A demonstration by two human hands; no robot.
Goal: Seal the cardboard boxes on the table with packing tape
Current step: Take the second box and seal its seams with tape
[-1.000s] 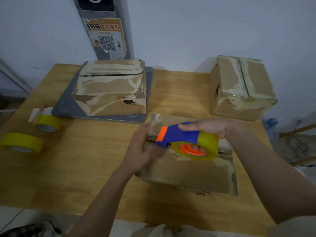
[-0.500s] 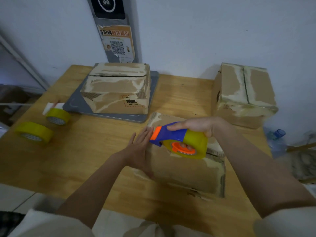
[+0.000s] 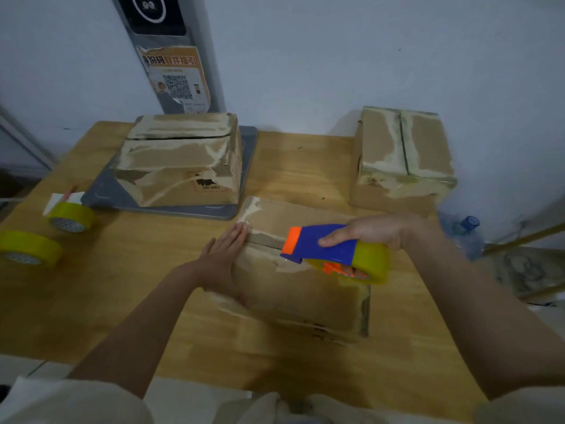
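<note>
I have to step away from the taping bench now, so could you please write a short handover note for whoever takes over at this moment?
Left hand: flat, fingers straight, pressing the left end of the near box.
Right hand: grips the tape dispenser, its orange tip over the near box's top seam.
Done: no full strip shows along that seam; the gap is still visible.
Left: tape the near box, then the box on the grey tray and the box at back right, whose seams look open.
Two spare yellow tape rolls lie at the table's left.

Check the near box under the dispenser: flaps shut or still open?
Shut, seam not yet taped over. The near box has both flaps folded down flat; the left hand presses its side, and the tape dispenser sits at the seam.
</note>
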